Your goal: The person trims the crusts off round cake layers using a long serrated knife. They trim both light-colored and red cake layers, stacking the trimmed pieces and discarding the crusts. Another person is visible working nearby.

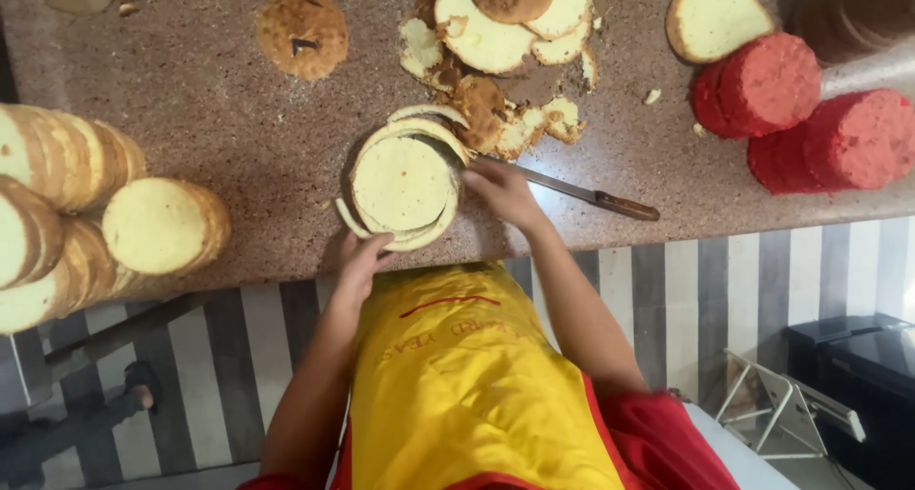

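Head view: counter (238, 137), near edge.
Cake (402, 185): pale round stack, centre, trimmed rings loose about it.
Left hand (360, 261): fingers curled against near rim, steadying.
Right hand (502, 190): pressed on knife (581, 194), beside right rim; grip unclear.
Technique: likely best kept level, stack turned slowly.
Scraps (496, 109): far side.

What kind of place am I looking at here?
Likely a bakery work counter: stacks of round sponge layers, red cake layers, trimmed crusts and a long knife on a speckled stone counter.
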